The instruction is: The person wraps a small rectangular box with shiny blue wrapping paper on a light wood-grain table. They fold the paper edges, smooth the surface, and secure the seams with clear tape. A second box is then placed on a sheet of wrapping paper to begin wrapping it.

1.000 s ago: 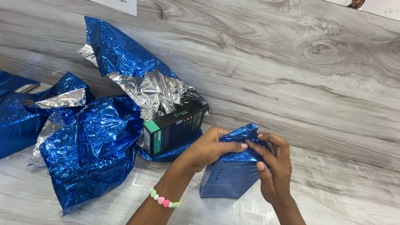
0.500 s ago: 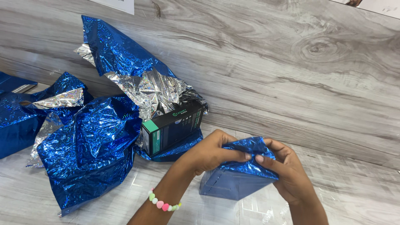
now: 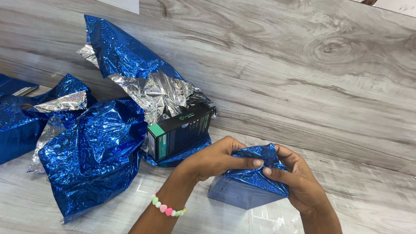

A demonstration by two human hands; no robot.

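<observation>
Blue foil wraps one box (image 3: 249, 182) pinched by two hands (image 3: 216, 159).

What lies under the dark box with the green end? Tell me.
The dark box rests on shiny blue foil wrap, with crumpled silver foil behind it. Whatever lies beneath that wrap is covered.

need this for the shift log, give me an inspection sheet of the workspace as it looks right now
surface: grey wood-grain top, with a matching wall behind.
job's things: blue box, partly covered by blue foil wrap.
clutter: crumpled blue-and-silver foil sheets; dark box with green end lying on foil.
grippers: left hand and right hand pinch the wrap on top of the box; bead bracelet on left wrist.
cables: nothing seen.
surroundings: white paper edge at top.
</observation>
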